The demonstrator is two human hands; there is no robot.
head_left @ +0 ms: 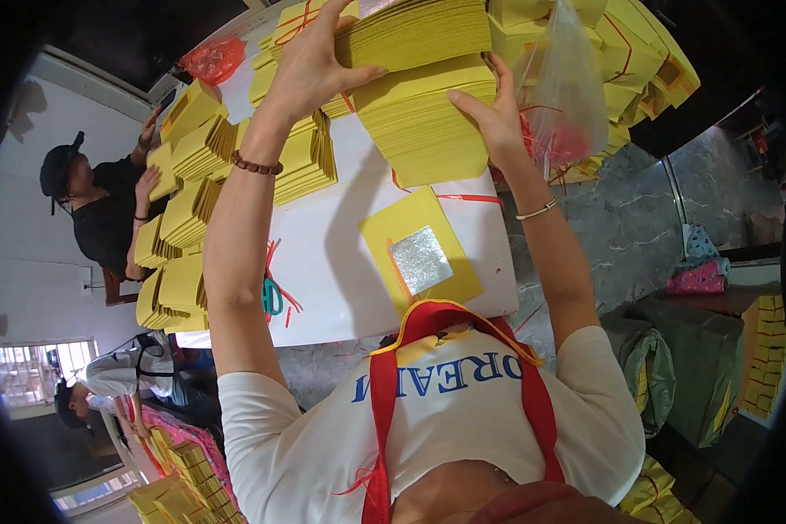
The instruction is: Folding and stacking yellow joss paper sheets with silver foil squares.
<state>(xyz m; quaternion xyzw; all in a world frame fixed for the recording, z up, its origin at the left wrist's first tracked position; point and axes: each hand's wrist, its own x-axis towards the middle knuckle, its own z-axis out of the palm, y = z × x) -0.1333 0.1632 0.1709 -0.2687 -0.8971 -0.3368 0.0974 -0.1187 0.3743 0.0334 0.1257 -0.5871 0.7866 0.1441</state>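
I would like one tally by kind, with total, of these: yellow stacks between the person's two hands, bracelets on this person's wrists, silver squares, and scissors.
Yellow stacks (upper, lower): 2
Bracelets (brown beaded, thin bangle): 2
Silver square: 1
Teal-handled scissors: 1
Total: 6

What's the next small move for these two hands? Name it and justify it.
Probably nudge the far yellow stack into line with the near yellow stack. Their left edges look staggered, and the left hand is at the far stack's left side, the right hand at the near one's right.
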